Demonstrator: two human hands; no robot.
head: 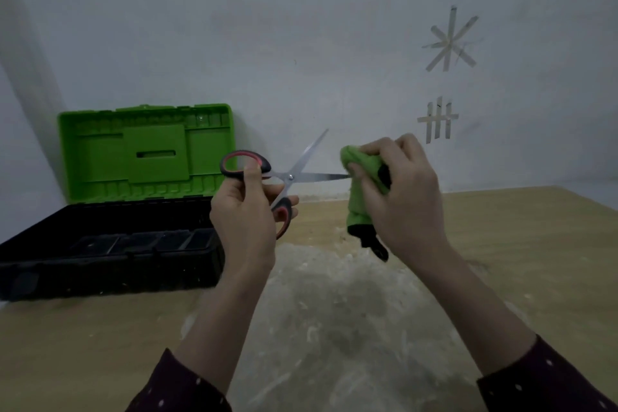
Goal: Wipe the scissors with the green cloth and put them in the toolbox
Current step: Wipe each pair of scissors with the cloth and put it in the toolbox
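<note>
The scissors point(302, 166) have black and red handles and are spread open in mid-air, one blade pointing up, the other pointing right. My left hand point(245, 211) grips their handles. My right hand point(399, 192) holds the bunched green cloth point(359, 174), which has a black edge hanging below. The tip of the horizontal blade touches the cloth. The toolbox point(110, 244) stands open at the left, with a black base and a raised green lid point(147, 150).
The wooden table point(501, 244) has a pale, scuffed patch in the middle, below my hands. A grey wall with strips of tape point(449, 40) stands right behind the table. The toolbox base holds small black compartments along its front.
</note>
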